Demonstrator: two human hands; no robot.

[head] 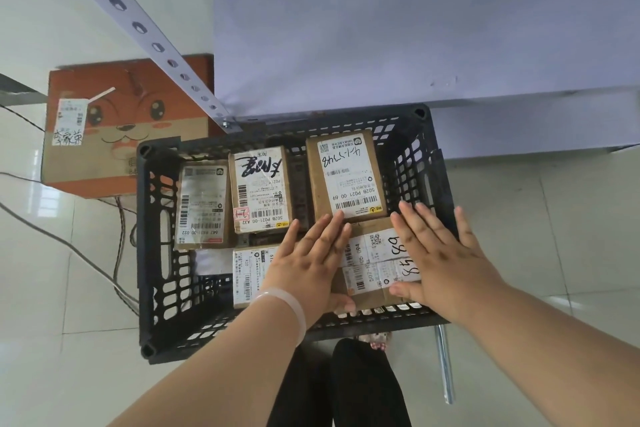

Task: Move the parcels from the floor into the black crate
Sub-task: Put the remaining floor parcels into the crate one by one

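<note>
Hands flat, fingers spread: left grip (pixel 310 262) and right grip (pixel 438 253) press either side of near-right parcel (pixel 375 260), clasping nothing. Parcel lies inside black crate (pixel 152 253) among four other labelled parcels. Crate sits on tiled floor (pixel 52 288), orange carton (pixel 131 128) beside it.

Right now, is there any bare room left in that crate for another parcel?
Little. The black crate shows bare bottom in the dark strip between the middle parcel and the back-right parcel, and a small patch at the near-left corner. The near-right side is crowded: both hands, left and right, rest on a parcel there.
</note>
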